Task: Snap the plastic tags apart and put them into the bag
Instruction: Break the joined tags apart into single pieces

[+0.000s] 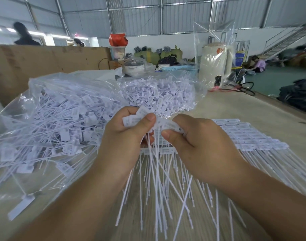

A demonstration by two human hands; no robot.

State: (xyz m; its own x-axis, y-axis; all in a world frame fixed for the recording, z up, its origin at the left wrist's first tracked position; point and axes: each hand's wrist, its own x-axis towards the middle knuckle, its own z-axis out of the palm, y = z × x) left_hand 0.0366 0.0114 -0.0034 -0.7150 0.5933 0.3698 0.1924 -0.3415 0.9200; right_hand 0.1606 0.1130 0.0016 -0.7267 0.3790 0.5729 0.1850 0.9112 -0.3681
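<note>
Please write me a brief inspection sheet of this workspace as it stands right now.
Surface: pale wood-grain table, bare at far right.
Job's things: strip of joined white plastic tags held between both hands, tails hanging down; clear bag full of loose tags at left; stack of unsnapped strips at right.
Clutter: one loose tag beside the bag; lidded pot, blue basket, cream appliance under plastic at the far edge.
Grip: left hand and right hand each pinch the strip.
Cables: black cord beside the appliance.
Surroundings: cardboard wall, seated person, staircase.
</note>
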